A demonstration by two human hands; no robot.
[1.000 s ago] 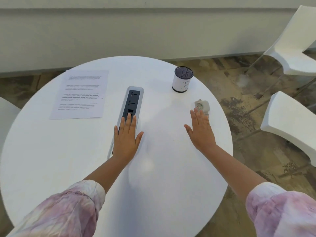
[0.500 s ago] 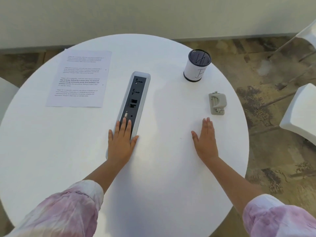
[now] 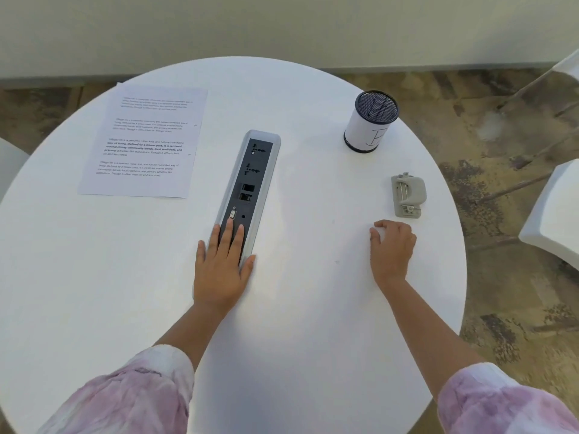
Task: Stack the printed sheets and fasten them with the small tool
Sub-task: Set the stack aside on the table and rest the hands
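Observation:
Printed sheets (image 3: 147,142) lie flat at the far left of the round white table (image 3: 94,277). A small grey stapler-like tool (image 3: 408,195) rests on the right side of the table. My left hand (image 3: 221,264) lies flat, fingers spread, over the near end of the built-in socket panel (image 3: 250,180). My right hand (image 3: 391,249) sits just short of the tool with its fingers curled under, not touching it and holding nothing.
A mesh pen cup (image 3: 371,122) wrapped in white paper stands at the far right of the table. White chairs (image 3: 554,211) stand to the right on the patterned floor. A wall runs along the back.
My right hand's fingers have curled in from flat. The view has tipped further down over the table. My left hand stays on the socket panel.

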